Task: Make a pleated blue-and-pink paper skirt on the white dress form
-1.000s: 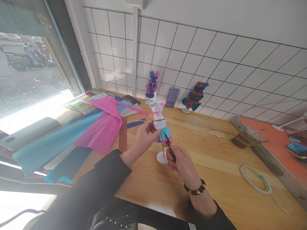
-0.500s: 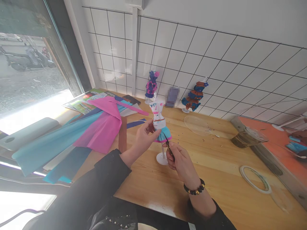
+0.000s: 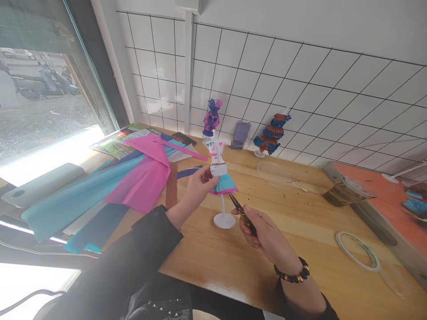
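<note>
A small white dress-form mannequin stands upright on a round base, marked with pink and blue patches. Around its hips sits a light blue paper skirt with a pink hem. My left hand pinches the skirt's top edge against the mannequin's left side, thumb in front. In my right hand is a dark pair of tweezers with gold-coloured parts, its points aimed up at the hem. The tips are just below the skirt; whether they touch it I cannot tell.
Pink crepe paper and blue sheets are piled at left. Two dressed mini mannequins, one purple-pink and one brown-blue, stand by the tiled wall. At right are a lidded cup and a tape roll.
My right hand has drawn down and to the right, taking the tweezers off the skirt's front to below its hem. The left hand keeps its pinch; the mannequin has shifted slightly left.
</note>
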The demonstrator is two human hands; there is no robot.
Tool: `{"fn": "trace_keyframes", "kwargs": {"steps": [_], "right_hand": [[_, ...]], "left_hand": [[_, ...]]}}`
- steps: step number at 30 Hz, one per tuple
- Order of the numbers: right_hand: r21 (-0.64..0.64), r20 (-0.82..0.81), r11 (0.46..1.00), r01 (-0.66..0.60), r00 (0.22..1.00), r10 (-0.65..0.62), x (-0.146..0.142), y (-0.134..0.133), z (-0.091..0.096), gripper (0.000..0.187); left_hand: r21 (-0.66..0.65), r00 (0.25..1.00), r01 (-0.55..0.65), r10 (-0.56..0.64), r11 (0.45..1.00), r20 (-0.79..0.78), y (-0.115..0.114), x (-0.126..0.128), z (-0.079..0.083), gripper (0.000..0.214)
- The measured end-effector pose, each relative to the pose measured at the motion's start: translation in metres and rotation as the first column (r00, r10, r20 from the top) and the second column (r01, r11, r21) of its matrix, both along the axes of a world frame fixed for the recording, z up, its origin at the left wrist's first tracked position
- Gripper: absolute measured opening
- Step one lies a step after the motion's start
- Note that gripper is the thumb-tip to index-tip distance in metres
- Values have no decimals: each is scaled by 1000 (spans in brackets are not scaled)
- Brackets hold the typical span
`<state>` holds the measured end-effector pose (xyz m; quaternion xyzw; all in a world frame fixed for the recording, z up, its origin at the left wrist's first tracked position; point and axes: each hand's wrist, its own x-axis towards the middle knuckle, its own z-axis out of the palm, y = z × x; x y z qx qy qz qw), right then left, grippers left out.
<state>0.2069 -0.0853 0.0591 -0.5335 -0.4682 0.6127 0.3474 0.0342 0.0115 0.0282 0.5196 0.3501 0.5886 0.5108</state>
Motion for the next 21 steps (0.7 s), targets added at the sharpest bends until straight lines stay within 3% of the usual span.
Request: {"fn": "trace_keyframes", "kwargs": {"steps": [3, 7, 11, 13, 16, 21], "right_hand": [[54, 147, 998, 28, 989, -35, 26, -1, -4, 50], [212, 324, 965, 152, 921, -217, 51, 1, -11, 47], [356, 343, 910, 214, 875, -340, 53, 8, -12, 37], [368, 295, 914, 168, 911, -287, 50, 14, -12, 32], [322, 201, 947, 16, 976, -85, 46, 23, -14, 30], [279, 206, 942, -187, 970, 131, 44, 33, -21, 33]], "left_hand": [[-48, 996, 75, -73, 996, 42, 2, -2, 1, 37], [-64, 980, 198, -195, 978, 46, 3, -2, -1, 35], [-144, 928, 372, -368, 917, 50, 3, -5, -1, 35], [-187, 888, 458, -458, 869, 45, 3, -8, 0, 35], [-223, 815, 564, -579, 795, -4, 2, -13, 4, 36], [-231, 733, 631, -667, 741, -136, 1, -17, 9, 40]]}}
